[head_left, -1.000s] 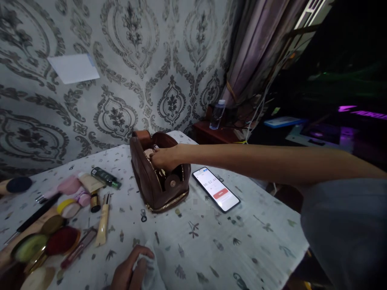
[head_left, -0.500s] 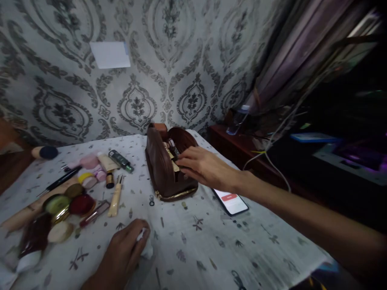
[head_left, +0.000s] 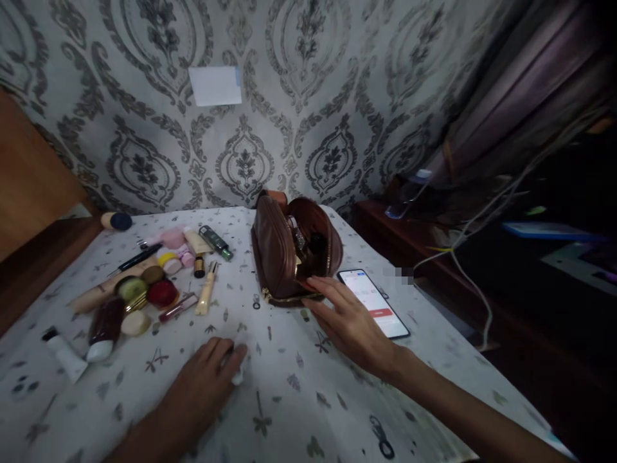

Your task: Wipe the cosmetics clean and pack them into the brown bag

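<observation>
A brown leather makeup bag (head_left: pixel 274 251) stands unzipped on the table, with gold-coloured and dark items partly visible inside. My right hand (head_left: pixel 349 321) is at its front lower edge, fingers stretched out and slightly apart, holding nothing I can see. Whether the fingertips touch the bag I cannot tell. My left hand (head_left: pixel 207 376) rests on the tablecloth, its fingers curled around a crumpled white tissue-like piece (head_left: pixel 238 376) that is mostly hidden. Beyond the left hand lie a cream-coloured tube with a slim applicator (head_left: pixel 205 294) and a lip gloss (head_left: pixel 178 307).
Cosmetics cluster on the left, among them a red round jar (head_left: pixel 162 293), a brown bottle (head_left: pixel 105 321) and a white tube (head_left: pixel 65 354). A lit phone (head_left: pixel 373 302) lies right of the bag. A bottle (head_left: pixel 407 196) and white cable (head_left: pixel 463 283) are further right.
My right hand has come out of the bag's opening, down and toward me, and its fingers now extend by the bag's front. The left hand stays on the cloth. The view has turned left.
</observation>
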The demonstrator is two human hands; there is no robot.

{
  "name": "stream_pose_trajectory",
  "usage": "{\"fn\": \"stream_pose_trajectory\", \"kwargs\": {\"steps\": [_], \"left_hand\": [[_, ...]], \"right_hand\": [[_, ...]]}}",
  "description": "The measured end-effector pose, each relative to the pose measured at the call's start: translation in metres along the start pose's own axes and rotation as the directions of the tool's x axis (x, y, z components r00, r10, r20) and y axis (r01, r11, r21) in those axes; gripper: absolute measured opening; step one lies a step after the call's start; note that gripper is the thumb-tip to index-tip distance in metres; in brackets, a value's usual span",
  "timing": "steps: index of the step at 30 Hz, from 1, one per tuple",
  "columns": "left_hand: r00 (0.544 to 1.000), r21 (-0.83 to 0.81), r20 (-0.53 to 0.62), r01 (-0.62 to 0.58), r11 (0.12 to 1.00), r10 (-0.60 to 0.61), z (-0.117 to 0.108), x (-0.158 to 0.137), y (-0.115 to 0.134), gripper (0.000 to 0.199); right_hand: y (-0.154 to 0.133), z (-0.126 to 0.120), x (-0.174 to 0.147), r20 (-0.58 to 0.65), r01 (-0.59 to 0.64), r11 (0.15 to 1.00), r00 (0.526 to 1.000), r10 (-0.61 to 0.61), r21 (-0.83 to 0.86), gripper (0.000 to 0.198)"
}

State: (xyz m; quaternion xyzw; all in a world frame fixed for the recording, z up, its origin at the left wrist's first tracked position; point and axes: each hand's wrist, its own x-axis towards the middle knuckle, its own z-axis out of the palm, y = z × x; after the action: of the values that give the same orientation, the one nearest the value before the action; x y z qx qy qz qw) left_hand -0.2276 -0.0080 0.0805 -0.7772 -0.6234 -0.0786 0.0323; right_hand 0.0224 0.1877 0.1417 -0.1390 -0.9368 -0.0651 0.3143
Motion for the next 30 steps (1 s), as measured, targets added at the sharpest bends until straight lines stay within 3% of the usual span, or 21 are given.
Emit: {"fn": "stream_pose_trajectory", "kwargs": {"steps": [5,7,9,13,16,19,22,26,28,30], "left_hand": [[0.967,0.017,0.219,0.129,0.991,-0.130,-0.022,0.008,0.003,0.024],[0.961,0.032,0.235,0.145,0.989,-0.149,-0.026,0.008,0.002,0.010],[0.970,0.045,0.180,0.159,0.986,-0.165,-0.026,0.006,0.000,0.008],[0.986,0.013,0.002,0.165,0.986,-0.165,-0.022,-0.001,-0.004,0.033],[0.978,-0.024,-0.099,0.184,0.983,-0.185,-0.025,-0.006,-0.009,0.038],[0.955,-0.074,-0.128,0.258,0.963,-0.266,-0.029,-0.010,-0.018,0.035],[0.903,-0.149,-0.101,0.401,0.904,-0.417,-0.034,-0.015,-0.029,0.031],[0.793,-0.207,-0.115,0.570,0.795,-0.599,-0.048,-0.026,-0.046,0.022],[0.723,-0.196,-0.141,0.650,0.734,-0.677,-0.062,-0.034,-0.056,0.021],[0.623,-0.139,-0.151,0.756,0.640,-0.768,-0.078,-0.044,-0.068,0.025]], "right_hand": [[-0.004,0.009,0.006,-0.051,-0.085,0.993,0.995,0.089,0.080,0.027],[-0.008,0.011,0.010,-0.092,-0.063,0.995,0.993,0.070,0.076,0.025],[-0.014,0.012,0.014,-0.121,-0.021,0.998,0.992,0.027,0.054,0.023],[-0.024,0.014,0.021,-0.142,0.016,0.999,0.990,-0.011,0.039,0.020],[-0.032,0.019,0.025,-0.165,0.022,0.995,0.986,-0.007,0.093,0.021],[-0.044,0.027,0.028,-0.175,0.053,0.981,0.984,-0.019,0.189,0.022],[-0.061,0.036,0.031,-0.148,0.085,0.955,0.988,-0.044,0.284,0.023],[-0.086,0.047,0.032,-0.072,0.116,0.914,0.993,-0.095,0.390,0.021],[-0.097,0.052,0.031,-0.035,0.110,0.890,0.994,-0.105,0.442,0.021],[-0.106,0.055,0.030,0.019,0.076,0.865,0.995,-0.099,0.496,0.022]]}}
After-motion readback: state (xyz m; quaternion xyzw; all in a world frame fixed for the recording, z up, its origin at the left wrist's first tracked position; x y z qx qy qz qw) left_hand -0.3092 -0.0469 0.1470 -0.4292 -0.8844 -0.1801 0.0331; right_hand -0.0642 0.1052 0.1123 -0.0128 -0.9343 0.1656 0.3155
